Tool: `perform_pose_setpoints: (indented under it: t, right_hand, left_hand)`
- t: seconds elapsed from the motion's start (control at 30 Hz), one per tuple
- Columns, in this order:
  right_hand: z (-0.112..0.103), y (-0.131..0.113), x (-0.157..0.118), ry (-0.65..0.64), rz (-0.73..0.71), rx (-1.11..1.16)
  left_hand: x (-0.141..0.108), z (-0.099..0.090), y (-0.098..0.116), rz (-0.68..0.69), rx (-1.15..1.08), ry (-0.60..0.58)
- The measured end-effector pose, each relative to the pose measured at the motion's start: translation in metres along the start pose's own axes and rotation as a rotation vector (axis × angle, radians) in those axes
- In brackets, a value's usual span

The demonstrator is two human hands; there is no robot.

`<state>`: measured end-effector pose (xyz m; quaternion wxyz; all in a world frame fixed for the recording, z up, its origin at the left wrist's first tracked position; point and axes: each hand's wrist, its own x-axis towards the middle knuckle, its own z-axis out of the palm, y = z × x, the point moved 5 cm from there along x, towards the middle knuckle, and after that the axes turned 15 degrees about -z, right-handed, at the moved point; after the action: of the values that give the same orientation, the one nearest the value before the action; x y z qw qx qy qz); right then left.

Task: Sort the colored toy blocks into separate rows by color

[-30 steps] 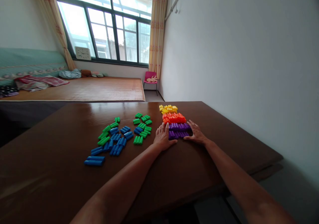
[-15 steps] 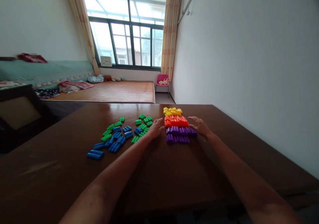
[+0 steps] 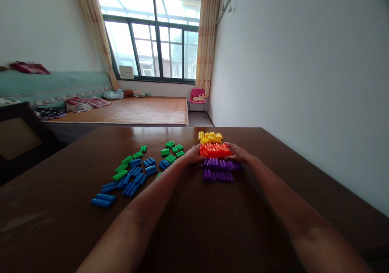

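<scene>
A row of orange ribbed plastic blocks (image 3: 215,150) lies on the brown table, gripped from its two ends. My left hand (image 3: 194,154) presses its fingers and thumb against the left end. At the right end my right hand (image 3: 238,153) does the same, its fingers curved round the corner. Just behind the orange row are yellow blocks (image 3: 210,137). Nearer to me sit two rows of purple blocks (image 3: 218,175), the farther one close to both thumbs. Scattered left of my left arm are blue blocks (image 3: 103,200) and green blocks (image 3: 122,167), some partly hidden by the forearm.
The dark brown table (image 3: 206,232) reaches toward a bed (image 3: 146,109) with a mat and cloths. Beyond its far edge stands a pink chair (image 3: 197,94) with a plush toy. A white wall (image 3: 298,70) runs along the right, and a dark cabinet (image 3: 18,131) stands at left.
Both hands have closed inward from beside the orange row and now touch its ends. The view has shifted slightly, and the orange blocks look more tightly lined up.
</scene>
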<state>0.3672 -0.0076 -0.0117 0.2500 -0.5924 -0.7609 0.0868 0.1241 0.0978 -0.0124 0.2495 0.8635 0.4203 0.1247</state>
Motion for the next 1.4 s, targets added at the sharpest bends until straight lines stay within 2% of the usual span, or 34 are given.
perform_pose_setpoints:
  t: [0.13,0.37,0.67,0.77,0.87,1.0,1.07,1.17,1.27,1.4]
  right_hand:
    - [0.006,0.001,0.006,0.035,-0.066,-0.117]
    - [0.016,0.004,0.014,0.039,-0.029,-0.222]
    - [0.017,0.012,0.029,0.045,-0.022,-0.213]
    - [0.009,0.01,0.03,0.043,0.001,-0.178]
    - [-0.011,0.01,0.015,0.083,0.093,-0.093]
    - [-0.033,0.009,-0.035,0.141,0.166,0.073]
    - [-0.028,0.003,-0.061,0.104,0.131,0.106]
    - [-0.006,-0.013,-0.088,0.058,0.07,0.061]
    - [0.015,-0.034,-0.096,0.067,0.016,-0.057]
    - [0.03,-0.053,-0.09,0.091,-0.056,-0.182]
  left_hand:
    - [0.003,0.003,0.002,-0.08,0.09,-0.004]
    - [0.006,0.01,0.004,-0.183,0.185,0.068]
    - [0.015,0.008,0.008,-0.203,0.189,0.079]
    - [0.014,0.001,0.011,-0.193,0.136,0.066]
    - [0.005,-0.006,0.008,-0.191,0.059,0.072]
    - [-0.026,-0.009,0.002,-0.111,-0.072,0.154]
    - [-0.046,-0.003,0.004,-0.013,-0.141,0.147]
    - [-0.073,0.012,0.011,0.1,-0.168,0.048]
    - [-0.089,0.026,0.022,0.119,-0.086,-0.023]
    - [-0.096,0.034,0.033,0.078,0.029,0.019]
